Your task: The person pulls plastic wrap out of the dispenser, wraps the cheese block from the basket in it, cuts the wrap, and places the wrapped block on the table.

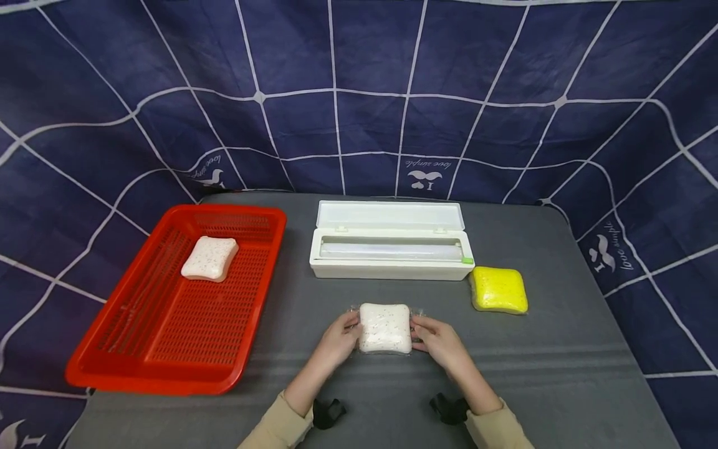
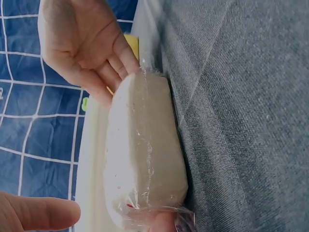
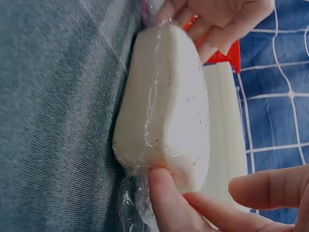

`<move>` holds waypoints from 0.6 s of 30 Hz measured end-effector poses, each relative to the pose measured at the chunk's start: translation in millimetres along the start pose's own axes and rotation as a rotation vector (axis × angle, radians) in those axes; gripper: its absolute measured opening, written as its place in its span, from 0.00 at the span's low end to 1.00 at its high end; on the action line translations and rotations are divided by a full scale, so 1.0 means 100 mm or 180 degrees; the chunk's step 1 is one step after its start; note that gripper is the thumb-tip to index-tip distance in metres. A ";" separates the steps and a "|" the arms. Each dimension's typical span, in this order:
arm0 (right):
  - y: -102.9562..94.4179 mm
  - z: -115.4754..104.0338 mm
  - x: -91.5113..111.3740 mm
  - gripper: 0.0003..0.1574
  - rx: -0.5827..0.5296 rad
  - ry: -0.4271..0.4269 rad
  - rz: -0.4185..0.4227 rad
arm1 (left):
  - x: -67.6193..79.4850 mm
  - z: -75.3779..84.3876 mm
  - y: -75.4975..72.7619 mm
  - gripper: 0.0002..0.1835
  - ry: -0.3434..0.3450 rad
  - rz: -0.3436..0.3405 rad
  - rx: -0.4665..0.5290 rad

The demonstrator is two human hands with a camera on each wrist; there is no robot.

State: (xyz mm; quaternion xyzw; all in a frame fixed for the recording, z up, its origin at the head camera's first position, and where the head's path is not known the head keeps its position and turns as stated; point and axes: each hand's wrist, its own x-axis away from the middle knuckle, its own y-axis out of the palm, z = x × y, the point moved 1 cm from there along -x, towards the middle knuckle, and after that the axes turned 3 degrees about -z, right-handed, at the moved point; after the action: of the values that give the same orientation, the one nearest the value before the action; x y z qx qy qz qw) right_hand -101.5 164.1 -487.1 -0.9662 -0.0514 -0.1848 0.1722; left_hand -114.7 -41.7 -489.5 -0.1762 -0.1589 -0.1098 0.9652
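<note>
A white speckled square block (image 1: 384,328) in clear plastic film (image 3: 130,198) lies on the grey table between the two hands. My left hand (image 1: 339,340) is at its left side, a fingertip touching the film-covered edge. In the left wrist view its thumb (image 2: 43,212) stays straight and apart from the block. At the opposite side my right hand (image 1: 442,343) touches the wrapped edge with its fingertips; its thumb (image 3: 265,188) is off the block in the right wrist view. Loose film sticks out at both ends.
Behind the block stands a white film dispenser (image 1: 392,269), lid raised, with a roll inside. A yellow wrapped block (image 1: 499,290) lies to its right. At left, a red basket (image 1: 247,330) holds another white speckled block (image 1: 210,258). A blue gridded cloth (image 1: 370,125) hangs behind.
</note>
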 end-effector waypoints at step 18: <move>-0.05 -0.18 -0.04 0.26 -0.1139 -0.0213 0.0440 | 0.09 0.19 -0.06 0.21 0.0639 0.0496 0.0452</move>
State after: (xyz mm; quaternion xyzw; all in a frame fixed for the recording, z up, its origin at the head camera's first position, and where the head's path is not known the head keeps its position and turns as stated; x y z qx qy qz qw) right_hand -112.3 161.7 -471.2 -0.9882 0.0430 -0.1466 0.0082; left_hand -112.7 -41.8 -467.9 -0.1075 -0.0549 -0.0401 0.9919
